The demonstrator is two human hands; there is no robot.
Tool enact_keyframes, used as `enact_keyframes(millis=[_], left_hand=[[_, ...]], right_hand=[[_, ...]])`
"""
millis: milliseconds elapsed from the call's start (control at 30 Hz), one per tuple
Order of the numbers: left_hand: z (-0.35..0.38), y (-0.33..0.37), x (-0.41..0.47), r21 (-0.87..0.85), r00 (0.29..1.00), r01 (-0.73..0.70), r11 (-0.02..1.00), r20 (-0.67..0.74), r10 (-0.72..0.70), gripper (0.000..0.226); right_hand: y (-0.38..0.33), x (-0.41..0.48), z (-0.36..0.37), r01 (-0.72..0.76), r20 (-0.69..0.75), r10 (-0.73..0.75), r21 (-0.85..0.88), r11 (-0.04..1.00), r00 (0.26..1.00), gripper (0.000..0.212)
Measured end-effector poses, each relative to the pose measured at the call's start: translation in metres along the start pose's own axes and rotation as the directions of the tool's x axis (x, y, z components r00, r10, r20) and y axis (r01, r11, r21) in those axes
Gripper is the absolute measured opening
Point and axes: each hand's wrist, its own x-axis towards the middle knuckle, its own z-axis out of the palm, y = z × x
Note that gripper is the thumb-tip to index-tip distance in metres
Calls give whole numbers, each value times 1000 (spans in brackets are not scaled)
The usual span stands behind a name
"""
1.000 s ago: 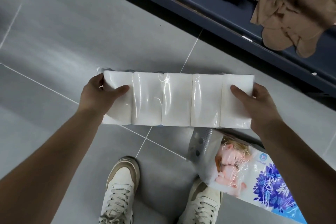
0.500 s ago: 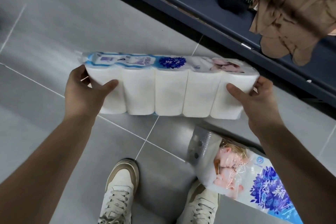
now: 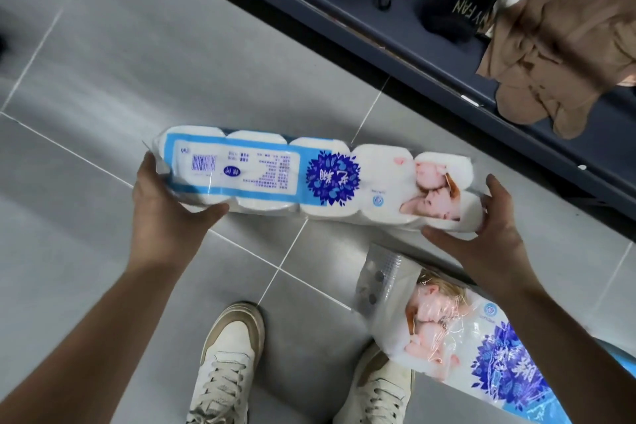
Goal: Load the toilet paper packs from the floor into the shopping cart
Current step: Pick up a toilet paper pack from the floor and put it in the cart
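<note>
Under you is a grey tiled floor [image 3: 144, 79] with pale grout lines. On it lies a second toilet paper pack [image 3: 457, 330], just beside your right shoe [image 3: 375, 392]; your left shoe [image 3: 229, 361] stands nearby.

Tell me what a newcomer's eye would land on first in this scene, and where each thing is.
First, the toilet paper pack held mid-frame above the grey tiled floor, its printed face up, with the left hand and right hand gripping its two ends. Next, a second toilet paper pack lying on the floor at lower right beside the white sneakers. Along the top right runs a dark shelf with tan clothing hanging over it.
</note>
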Motion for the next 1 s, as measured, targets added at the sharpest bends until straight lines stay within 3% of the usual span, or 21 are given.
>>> enact_keyframes(millis=[100, 233, 333, 433, 567, 733, 1000], left_hand=[[0, -1, -2, 56, 999, 18, 998, 27, -19, 123], [2, 5, -11, 181, 1000, 6, 983, 29, -11, 133], [-2, 8, -9, 314, 991, -131, 940, 18, 133, 138], [1, 12, 3, 468, 963, -269, 842, 129, 237, 138], [10, 28, 14, 516, 956, -284, 808, 219, 197, 134], [4, 43, 15, 526, 963, -242, 815, 234, 134, 112], [-51, 79, -11, 512, 971, -216, 831, 202, 128, 110]], right_hand=[[-4, -3, 0, 41, 80, -35, -70, 997, 996, 135], [-18, -3, 1, 174, 140, -130, -363, 916, 981, 134], [-25, 0, 5, 208, 177, -138, -486, 849, 975, 133], [-31, 5, 13, 271, 205, -183, -598, 754, 962, 135], [-41, 13, 19, 267, 202, -177, -653, 708, 963, 136], [-48, 14, 19, 236, 171, -164, -638, 733, 972, 113], [-99, -19, -10, 265, 166, -207, -630, 730, 964, 113]])
